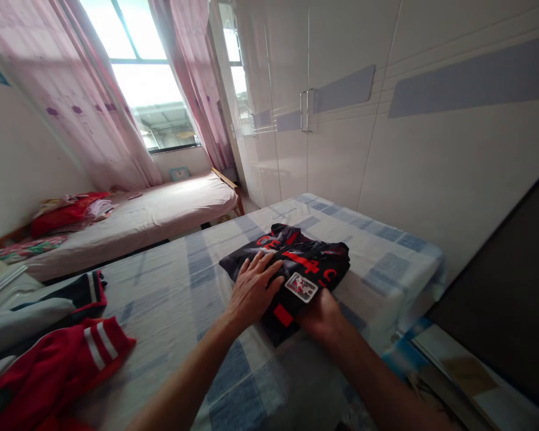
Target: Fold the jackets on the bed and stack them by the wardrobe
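A black garment (pixel 332 254) with red lettering and a black-and-white patch lies folded into a bundle on the bed's checked sheet (pixel 170 299). My left hand (pixel 256 286) rests flat on top of it, fingers spread, left of the patch. At the near right edge, my right hand (pixel 320 314) is partly under the cloth. Its fingers are hidden by the garment, so I cannot see whether they grip it.
A red garment with white stripes (pixel 85 353) and a grey and black garment (pixel 40 311) lie at the left. A second bed (pixel 174 203) stands below the window. White wardrobes (pixel 332 155) line the far right side.
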{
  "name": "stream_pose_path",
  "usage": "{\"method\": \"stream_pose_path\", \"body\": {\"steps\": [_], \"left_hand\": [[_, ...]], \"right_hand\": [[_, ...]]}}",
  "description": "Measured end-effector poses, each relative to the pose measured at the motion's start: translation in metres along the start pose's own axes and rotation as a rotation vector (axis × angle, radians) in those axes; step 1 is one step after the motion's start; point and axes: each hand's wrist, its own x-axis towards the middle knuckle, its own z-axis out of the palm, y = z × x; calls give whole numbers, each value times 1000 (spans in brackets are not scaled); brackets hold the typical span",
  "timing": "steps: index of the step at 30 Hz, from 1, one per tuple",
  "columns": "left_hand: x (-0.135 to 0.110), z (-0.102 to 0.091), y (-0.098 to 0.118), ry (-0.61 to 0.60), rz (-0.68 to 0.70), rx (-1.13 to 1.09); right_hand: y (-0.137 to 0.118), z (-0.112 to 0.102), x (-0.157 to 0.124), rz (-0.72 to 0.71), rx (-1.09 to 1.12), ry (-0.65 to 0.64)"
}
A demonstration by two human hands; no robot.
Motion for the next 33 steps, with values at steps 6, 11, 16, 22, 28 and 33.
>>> {"method": "stream_pose_path", "body": {"steps": [6, 11, 16, 22, 28, 33], "left_hand": [[-6, -17, -48, 129, -70, 268], [4, -4, -53, 144, 1, 305], [11, 9, -53, -114, -20, 166], [33, -11, -90, 19, -379, -104], [44, -9, -125, -5, -610, -334], [41, -12, -118, -95, -710, -696]], "right_hand": [[-30, -16, -24, 141, 272, 367], [-37, -27, -4, -100, -100, 372], [-30, -54, -13, -13, -191, 534], [-50, -66, -40, 118, 16, 544], [-60, -53, -19, 311, 99, 505], [-51, -48, 10, 291, -114, 447]]}}
